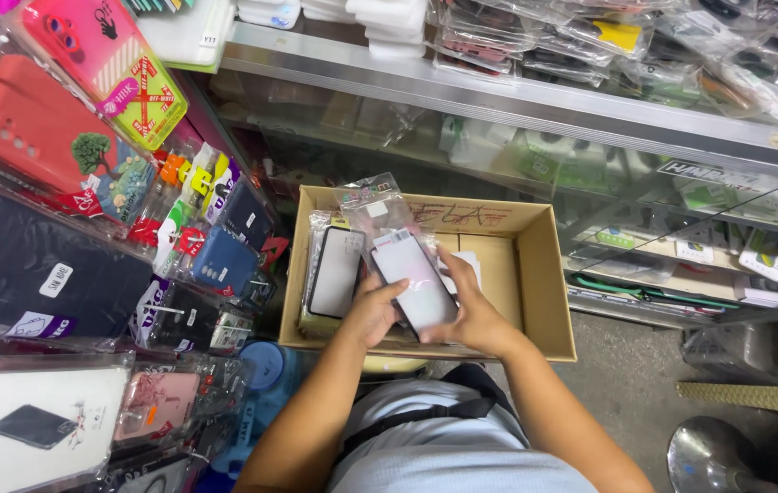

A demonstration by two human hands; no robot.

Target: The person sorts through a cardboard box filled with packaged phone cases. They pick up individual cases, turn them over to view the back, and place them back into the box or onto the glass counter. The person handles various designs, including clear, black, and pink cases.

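Hands meet over an open brown cardboard box [535, 301] that sits on the person's lap, and both of them hold one phone case in a clear plastic sleeve [410, 281]. The left hand [373, 312] cups the case from the side, with its thumb on the front and its fingers [387, 294] curled round the edge. The right hand [473, 310] grips the other long edge, with its fingers [451, 272] pressed on the plastic. So both hands are closed on the same case, and it is tilted up just above the box, a bit left of the middle. At the left wall of the box stands a small stack of more cases in clear sleeves, and the front one is a pale case with a black rim [335, 271]. The right half of the box is mostly bare cardboard. I think the step in hand is sorting or checking: the case looks as if it is being looked at above the box. The next move seems to call for a soft, steady grip, since the plastic sleeve is slippery and floppy at the top. On the left hang many bright cases on a wall rack [60, 183], and ahead is a glass display counter [663, 210] with more packs inside.
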